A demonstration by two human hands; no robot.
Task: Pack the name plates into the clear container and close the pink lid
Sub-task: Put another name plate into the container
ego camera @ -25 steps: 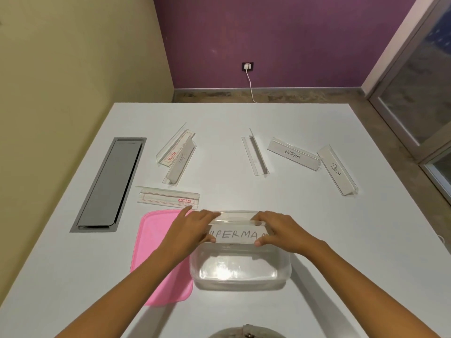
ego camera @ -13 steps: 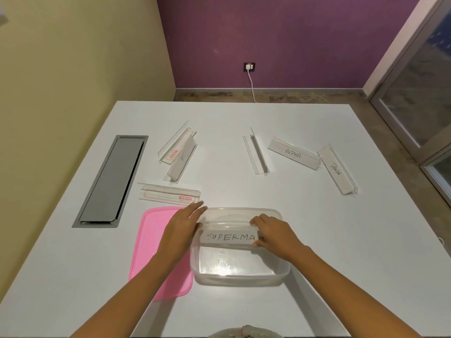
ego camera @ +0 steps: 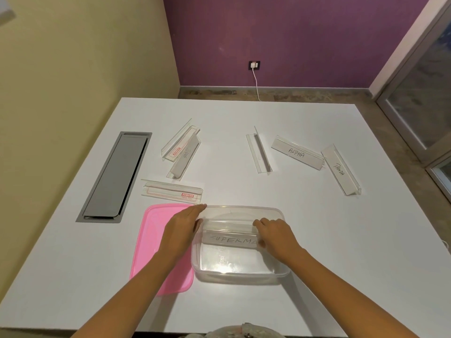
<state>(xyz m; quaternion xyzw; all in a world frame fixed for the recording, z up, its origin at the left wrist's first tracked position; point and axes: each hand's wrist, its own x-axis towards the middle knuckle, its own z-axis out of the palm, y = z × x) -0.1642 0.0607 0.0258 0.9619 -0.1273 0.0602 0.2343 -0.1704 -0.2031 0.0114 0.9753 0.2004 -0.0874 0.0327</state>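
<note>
SUPERMAN name plate (ego camera: 231, 241) lies inside the clear container (ego camera: 240, 274), long axis spanning left hand (ego camera: 181, 230) to right hand (ego camera: 275, 236); each hand pinches one end.

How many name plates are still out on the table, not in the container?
6: two overlapping at far left, one by the pink lid, one far centre, ALPHA and PANDA at right. None looks hidden.

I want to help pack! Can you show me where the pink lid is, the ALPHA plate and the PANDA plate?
Pink lid (ego camera: 156, 242), head view: bare top, left of the wrist.
ALPHA plate (ego camera: 296, 153), head view: on the written word.
PANDA plate (ego camera: 339, 170), head view: on the written word.
</note>
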